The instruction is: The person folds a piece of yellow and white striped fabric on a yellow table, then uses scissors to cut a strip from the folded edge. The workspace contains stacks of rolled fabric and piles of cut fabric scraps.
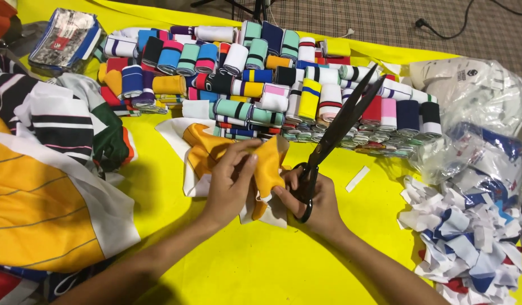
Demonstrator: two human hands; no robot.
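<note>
1. The left hand [230,186] is pinching a folded orange fabric piece [266,164] between thumb and fingers, gripping its upper edge, with the fingers closed narrowly on the cloth.
2. The right hand [314,197] is holding large black scissors [334,133]; its fingers are passing through the handle loops, while the fingertips are also touching the lower edge of the orange fabric piece.
3. The scissor blades are pointing up and to the right, standing nearly shut, and are crossing in front of the rolled trims behind them.
4. The orange fabric piece is lying near the middle of the yellow counter [272,265], between the two hands, and is resting on a white and orange cloth panel [187,147] spread beneath it.
5. A dense stack of rolled fabric trims [261,79] in many colours is sitting across the far side of the counter, just behind the hands.
6. A pile of white, blue and red cloth scraps [470,237] is lying at the right edge, well apart from the right hand.
7. Clear plastic bags [475,90] are lying above that pile.
8. A small white strip [357,178] is lying alone on the counter, near the scissors.
9. Folded striped garments [46,169] in orange, white and black are piled at the left side.
</note>
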